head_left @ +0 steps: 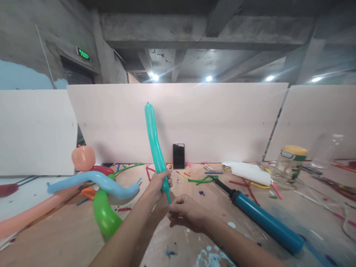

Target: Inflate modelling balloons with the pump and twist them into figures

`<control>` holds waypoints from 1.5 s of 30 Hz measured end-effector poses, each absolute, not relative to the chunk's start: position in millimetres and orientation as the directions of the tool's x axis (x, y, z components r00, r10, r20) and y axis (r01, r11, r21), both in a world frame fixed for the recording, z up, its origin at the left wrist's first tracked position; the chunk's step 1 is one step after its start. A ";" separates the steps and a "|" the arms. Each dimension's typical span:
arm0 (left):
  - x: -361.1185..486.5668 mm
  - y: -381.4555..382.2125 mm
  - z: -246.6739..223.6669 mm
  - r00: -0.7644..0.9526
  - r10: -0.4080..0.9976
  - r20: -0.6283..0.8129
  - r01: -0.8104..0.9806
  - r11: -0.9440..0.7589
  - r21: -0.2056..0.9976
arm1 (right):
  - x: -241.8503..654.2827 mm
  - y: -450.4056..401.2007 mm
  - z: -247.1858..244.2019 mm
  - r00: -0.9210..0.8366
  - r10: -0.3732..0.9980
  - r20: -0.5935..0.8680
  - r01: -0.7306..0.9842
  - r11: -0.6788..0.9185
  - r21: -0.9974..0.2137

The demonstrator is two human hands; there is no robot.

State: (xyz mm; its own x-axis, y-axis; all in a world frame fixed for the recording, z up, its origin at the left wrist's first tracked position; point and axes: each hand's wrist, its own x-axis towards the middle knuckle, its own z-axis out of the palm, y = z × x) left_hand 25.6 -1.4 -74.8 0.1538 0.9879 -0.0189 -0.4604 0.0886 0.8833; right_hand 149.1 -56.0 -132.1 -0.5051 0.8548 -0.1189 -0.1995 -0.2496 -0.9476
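A long teal modelling balloon point(155, 142), inflated along most of its length, stands nearly upright and leans a little left. My left hand point(161, 182) is wrapped round its lower part. Below that hand the balloon narrows to a thin neck, and the fingers of my right hand point(185, 211) pinch this lower end. To the left lies a balloon figure with a peach round balloon point(83, 157), a light blue balloon point(94, 180) and a green balloon point(105, 215). A blue hand pump point(265, 220) lies to the right of my right hand.
A black phone point(178, 156) leans against the white board point(211, 122) at the back. Uninflated balloons point(203, 180) and scraps litter the table. On the right are a white paper roll point(250, 173), a yellow-lidded jar point(290, 167) and a clear bottle point(328, 152).
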 end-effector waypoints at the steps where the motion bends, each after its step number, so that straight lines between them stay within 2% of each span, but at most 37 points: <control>1: 26.4 -2.2 -74.6 0.162 0.986 -0.025 -0.454 0.097 0.886 | 149.1 -55.6 -132.6 -0.506 0.856 -0.109 -0.207 -0.243 -0.948; 22: 30.5 -5.4 -81.6 0.156 0.986 -0.059 -0.377 0.114 0.919 | 147.9 -52.4 -133.9 -0.500 0.863 -0.074 -0.250 -0.225 -0.942; 45: 33.6 -9.0 -83.3 0.222 0.973 -0.060 -0.402 0.147 0.904 | 148.4 -51.0 -136.8 -0.500 0.864 -0.063 -0.288 -0.234 -0.929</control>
State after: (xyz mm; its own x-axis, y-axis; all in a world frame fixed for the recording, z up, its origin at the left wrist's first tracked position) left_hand 33.6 -9.0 -83.3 0.2221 0.9732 -0.0597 -0.4017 0.1471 0.9039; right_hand 148.4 -51.0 -136.8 -0.5003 0.8636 -0.0631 -0.2876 -0.2344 -0.9286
